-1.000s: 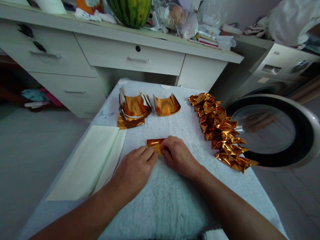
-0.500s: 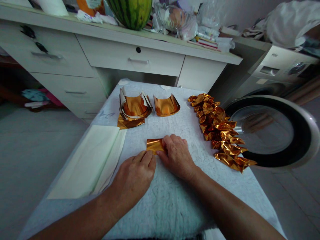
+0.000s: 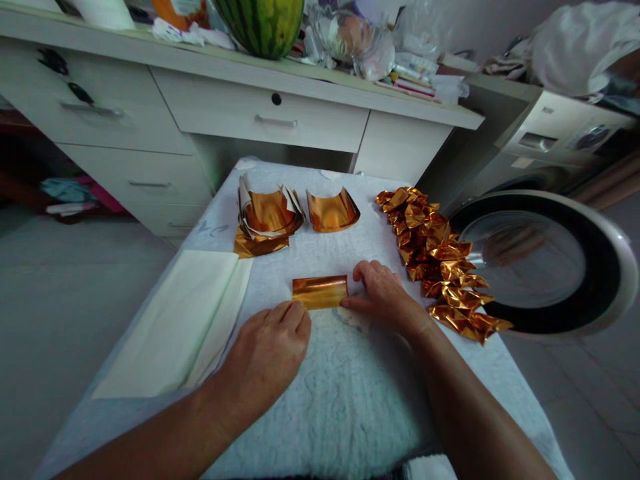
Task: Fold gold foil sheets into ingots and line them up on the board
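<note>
A rolled piece of gold foil paper [image 3: 320, 292] lies crosswise on the cloth-covered table. My left hand [image 3: 273, 343] has its fingers pressed together on the near left edge of the roll. At the roll's right end is my right hand [image 3: 383, 293], thumb and fingers apart, thumb tip close to the near corner. Curved gold sheets stand behind in a stack [image 3: 267, 213] and a smaller pile [image 3: 333, 210]. Folded gold pieces [image 3: 435, 253] form a row on the right. Pale paper sheets [image 3: 170, 327] lie on the left.
Beyond the table [image 3: 320, 373] stands a white drawer unit [image 3: 270, 123] with a watermelon [image 3: 265, 23] and a glass bowl [image 3: 345, 37] on top. An open washing machine door [image 3: 540, 263] is close to the table's right side.
My right hand has moved right and opened off the gold roll, so the roll's whole length now shows. My left hand has stayed nearly in place.
</note>
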### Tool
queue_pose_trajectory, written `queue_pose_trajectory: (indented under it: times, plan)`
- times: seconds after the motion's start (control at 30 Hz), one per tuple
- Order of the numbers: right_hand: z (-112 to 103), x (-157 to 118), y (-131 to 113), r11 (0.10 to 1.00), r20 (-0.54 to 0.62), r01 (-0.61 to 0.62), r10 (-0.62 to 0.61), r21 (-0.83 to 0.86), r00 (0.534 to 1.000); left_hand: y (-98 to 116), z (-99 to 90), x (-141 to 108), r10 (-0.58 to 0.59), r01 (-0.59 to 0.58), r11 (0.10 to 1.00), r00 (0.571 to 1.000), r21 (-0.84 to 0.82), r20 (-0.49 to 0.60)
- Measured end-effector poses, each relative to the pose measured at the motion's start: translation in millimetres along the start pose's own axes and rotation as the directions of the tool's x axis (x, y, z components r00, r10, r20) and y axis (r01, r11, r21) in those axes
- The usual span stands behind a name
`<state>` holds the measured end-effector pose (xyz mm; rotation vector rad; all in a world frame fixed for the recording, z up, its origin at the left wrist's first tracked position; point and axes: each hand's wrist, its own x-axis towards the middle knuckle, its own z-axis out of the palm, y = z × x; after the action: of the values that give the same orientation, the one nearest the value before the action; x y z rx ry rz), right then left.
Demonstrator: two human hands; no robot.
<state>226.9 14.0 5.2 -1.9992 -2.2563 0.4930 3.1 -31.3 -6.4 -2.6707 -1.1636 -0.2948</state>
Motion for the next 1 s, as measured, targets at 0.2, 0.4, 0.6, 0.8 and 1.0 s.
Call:
queue_pose_trajectory:
  times: [0.2,0.4,0.6,0.8,1.0]
  plan:
    - [-4.9,1.4,8.3,0.998,0.02,0.036,-0.038,0.053,0.999,-4.0,1.3,3.7,0.004,-0.004,0.999,1.0,-0.036,-0.011]
    - [-1.2,2.7,14.5,0.957,-0.056,0.169,-0.16,0.237,0.986,-6.5,4.2,5.9,-0.021,0.02,0.998,1.0,-0.065,-0.012]
    - [-1.1,2.2,7.1,0.932,-0.102,0.214,-0.193,0.292,0.976,-10.8,8.2,9.5,-0.048,0.048,0.991,0.999,-0.123,0.003]
    - [-0.8,3.4,6.4,0.945,-0.041,0.205,-0.202,0.256,0.979,-14.1,9.0,10.6,-0.081,0.084,0.978,0.996,-0.192,0.024]
    - [3.8,4.6,5.9,0.958,-0.057,0.17,-0.161,0.232,0.985,-14.1,10.6,10.7,-0.095,0.1,0.97,0.995,-0.22,0.034]
